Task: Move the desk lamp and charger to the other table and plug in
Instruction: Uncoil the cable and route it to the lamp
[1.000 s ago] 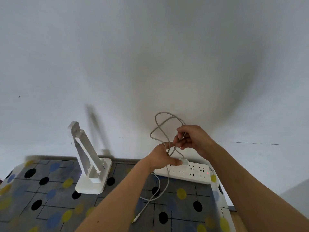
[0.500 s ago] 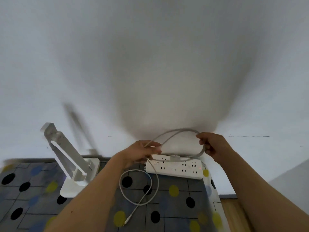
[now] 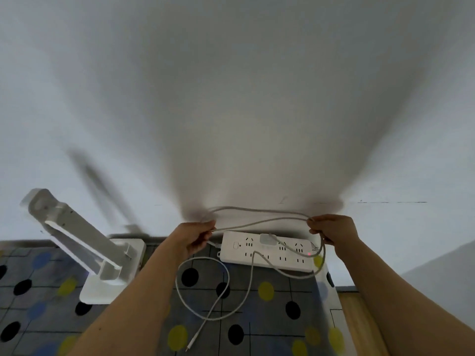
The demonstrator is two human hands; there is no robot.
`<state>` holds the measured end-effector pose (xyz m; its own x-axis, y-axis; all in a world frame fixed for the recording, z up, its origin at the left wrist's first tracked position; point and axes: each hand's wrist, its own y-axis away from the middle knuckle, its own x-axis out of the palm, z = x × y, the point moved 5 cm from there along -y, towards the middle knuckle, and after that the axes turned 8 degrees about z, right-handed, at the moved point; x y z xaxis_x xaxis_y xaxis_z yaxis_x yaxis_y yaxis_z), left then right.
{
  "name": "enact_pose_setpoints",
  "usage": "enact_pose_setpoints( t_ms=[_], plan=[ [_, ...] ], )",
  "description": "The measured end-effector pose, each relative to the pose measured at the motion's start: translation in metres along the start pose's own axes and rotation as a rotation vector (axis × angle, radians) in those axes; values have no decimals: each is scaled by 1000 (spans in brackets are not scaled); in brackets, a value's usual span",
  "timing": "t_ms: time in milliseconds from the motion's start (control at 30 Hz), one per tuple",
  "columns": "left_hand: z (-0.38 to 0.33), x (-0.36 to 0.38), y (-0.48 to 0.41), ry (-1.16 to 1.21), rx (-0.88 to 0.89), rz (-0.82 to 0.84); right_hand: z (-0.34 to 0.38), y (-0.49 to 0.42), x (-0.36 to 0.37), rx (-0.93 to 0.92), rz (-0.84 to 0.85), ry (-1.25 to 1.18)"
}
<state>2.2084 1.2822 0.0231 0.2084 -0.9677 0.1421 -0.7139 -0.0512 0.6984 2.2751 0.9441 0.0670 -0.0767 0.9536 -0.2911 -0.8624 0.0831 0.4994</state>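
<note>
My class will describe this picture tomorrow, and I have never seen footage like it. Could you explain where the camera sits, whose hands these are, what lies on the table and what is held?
There is no machine here. A person works with bare hands, and the single picture comes from a wide-angle camera worn on the head. It looks forward and down, so the arms reach in from the bottom edge. The left hand and the right hand each pinch a grey cable, stretched between them above the table. On the spotted cloth, a white lamp stands at the left, folded down on its base. A white power strip lies by the wall, with a small charger plugged into it. More cable lies looped on the cloth.
</note>
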Motion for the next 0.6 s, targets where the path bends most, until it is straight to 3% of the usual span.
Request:
enact_pose_setpoints(
  t_ms=[133,333,533,600],
  plan=[
    [10,-3,-20,130,8,-37,-19,-10,5,38,-26,47],
    [20,-6,-46,-395,295,-220,-37,-32,16,94,-104,256],
    [29,-1,-47,-869,389,-309,-42,-49,22,134,-103,413],
    [26,0,-46,-905,402,-332,-41,-50,23,127,-109,461]
  ],
)
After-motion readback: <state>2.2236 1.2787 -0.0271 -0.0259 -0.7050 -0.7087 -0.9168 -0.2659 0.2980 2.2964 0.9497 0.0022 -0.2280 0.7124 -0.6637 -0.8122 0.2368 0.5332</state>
